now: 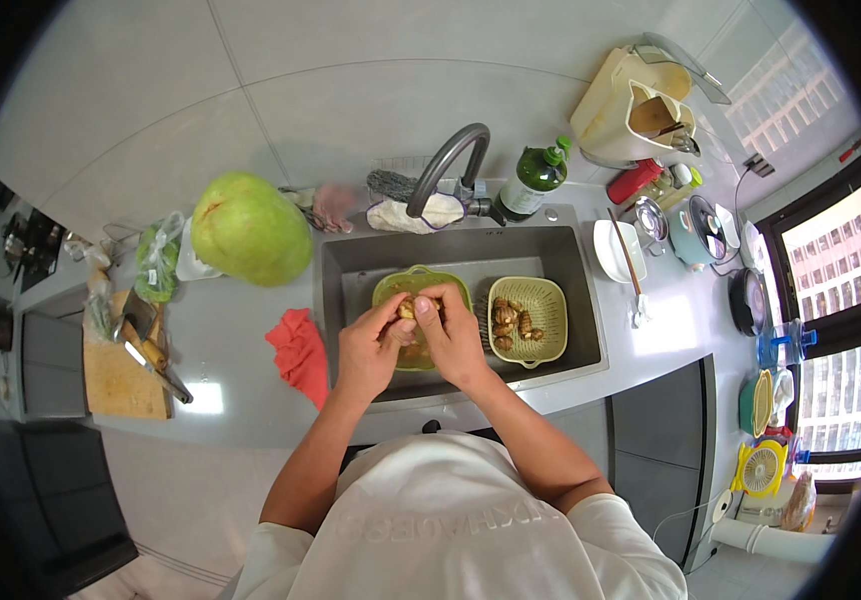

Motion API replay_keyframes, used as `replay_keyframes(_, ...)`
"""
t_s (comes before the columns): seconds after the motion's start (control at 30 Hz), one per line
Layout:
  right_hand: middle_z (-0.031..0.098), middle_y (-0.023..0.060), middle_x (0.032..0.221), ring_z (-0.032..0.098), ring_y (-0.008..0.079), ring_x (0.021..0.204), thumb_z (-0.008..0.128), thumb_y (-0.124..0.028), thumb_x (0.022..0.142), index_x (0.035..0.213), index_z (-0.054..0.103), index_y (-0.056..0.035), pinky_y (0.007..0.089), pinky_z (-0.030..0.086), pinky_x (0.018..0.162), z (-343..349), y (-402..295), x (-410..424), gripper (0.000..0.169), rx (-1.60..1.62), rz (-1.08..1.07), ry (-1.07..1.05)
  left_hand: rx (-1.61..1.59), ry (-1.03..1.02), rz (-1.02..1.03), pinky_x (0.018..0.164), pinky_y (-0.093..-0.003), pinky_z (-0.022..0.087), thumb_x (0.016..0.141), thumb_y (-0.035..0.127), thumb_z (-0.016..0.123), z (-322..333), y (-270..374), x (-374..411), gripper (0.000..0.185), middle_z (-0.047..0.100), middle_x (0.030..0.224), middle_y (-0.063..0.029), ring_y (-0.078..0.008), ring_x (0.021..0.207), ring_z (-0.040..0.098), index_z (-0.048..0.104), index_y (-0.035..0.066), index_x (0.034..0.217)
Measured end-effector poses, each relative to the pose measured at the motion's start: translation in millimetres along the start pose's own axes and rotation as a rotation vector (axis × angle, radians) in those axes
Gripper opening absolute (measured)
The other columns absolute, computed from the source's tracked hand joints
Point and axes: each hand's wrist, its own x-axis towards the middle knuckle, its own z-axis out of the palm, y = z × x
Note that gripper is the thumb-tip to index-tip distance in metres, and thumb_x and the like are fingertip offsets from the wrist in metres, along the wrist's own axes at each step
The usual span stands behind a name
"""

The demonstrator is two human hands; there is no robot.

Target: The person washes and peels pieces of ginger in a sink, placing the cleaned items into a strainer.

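Both hands meet over the grey sink [464, 259]. My left hand [370, 349] and my right hand [454, 341] hold a small knobbly brown root [408, 306] between their fingertips; it looks like ginger or a sunchoke. Beneath them in the sink is a green basin [420, 274] with water in it, partly hidden by the hands. To its right, a pale green colander [552, 330] holds several brown knobbly roots [505, 315]. The dark curved faucet [449, 154] stands behind the basin.
A red cloth [299, 352] lies left of the sink, below a large green melon or gourd [250, 229]. Farther left, a cleaver and knife rest on a wooden cutting board [119, 386]. A green soap bottle [531, 182] stands behind the sink; a white dish [618, 255] sits to its right.
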Motion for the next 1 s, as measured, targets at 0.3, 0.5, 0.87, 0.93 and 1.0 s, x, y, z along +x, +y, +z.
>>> replay_keyframes(0.3, 0.064, 0.0032, 0.071, 0.058, 0.0104, 0.058, 0.051, -0.039, 0.113, 0.099, 0.067, -0.0020, 0.0316, 0.048, 0.053, -17, 4, 11, 0.043, 0.188, 0.514, -0.188, -0.183, -0.111, -0.135, 0.075, -0.0271, 0.059, 0.102, 0.003, 0.069, -6, -8, -3, 0.039, 0.075, 0.106, -0.0089, -0.0118, 0.083, 0.070, 0.062, -0.002, 0.140)
replay_keyframes(0.5, 0.065, 0.0101, 0.070, 0.064, 0.0215, 0.062, 0.054, -0.038, 0.112, 0.100, 0.064, -0.0031, 0.0391, 0.053, 0.061, -13, -26, 7, 0.038, 0.003, 0.259, -0.143, -0.114, -0.038, -0.043, 0.074, -0.0294, 0.062, 0.097, 0.001, 0.074, -7, -10, -1, 0.038, 0.077, 0.100, -0.0127, -0.0158, 0.082, 0.076, 0.067, 0.000, 0.134)
replay_keyframes(0.87, 0.065, 0.0218, 0.078, 0.067, 0.0444, 0.074, 0.055, -0.035, 0.111, 0.098, 0.055, -0.0033, 0.0483, 0.051, 0.067, -17, -12, 17, 0.034, -0.084, 0.330, -0.244, -0.047, 0.007, -0.057, 0.072, -0.0313, 0.062, 0.095, 0.006, 0.077, 1, -10, -4, 0.034, 0.077, 0.097, -0.0159, -0.0192, 0.081, 0.078, 0.067, -0.001, 0.128)
replay_keyframes(0.93, 0.064, 0.0222, 0.077, 0.066, 0.0448, 0.073, 0.054, -0.035, 0.111, 0.094, 0.054, -0.0024, 0.0484, 0.050, 0.066, -16, -25, 9, 0.036, -0.017, 0.258, -0.238, 0.009, 0.010, -0.007, 0.072, -0.0315, 0.062, 0.096, 0.006, 0.077, 1, -8, -3, 0.034, 0.077, 0.097, -0.0165, -0.0199, 0.081, 0.078, 0.067, -0.002, 0.127)
replay_keyframes(1.0, 0.064, 0.0215, 0.077, 0.067, 0.0425, 0.072, 0.055, -0.035, 0.111, 0.095, 0.055, -0.0022, 0.0477, 0.051, 0.067, -14, -24, 13, 0.036, -0.048, 0.265, -0.182, 0.055, 0.019, 0.080, 0.073, -0.0317, 0.062, 0.096, 0.007, 0.077, 1, -7, 0, 0.034, 0.077, 0.096, -0.0169, -0.0201, 0.081, 0.078, 0.067, -0.002, 0.127)
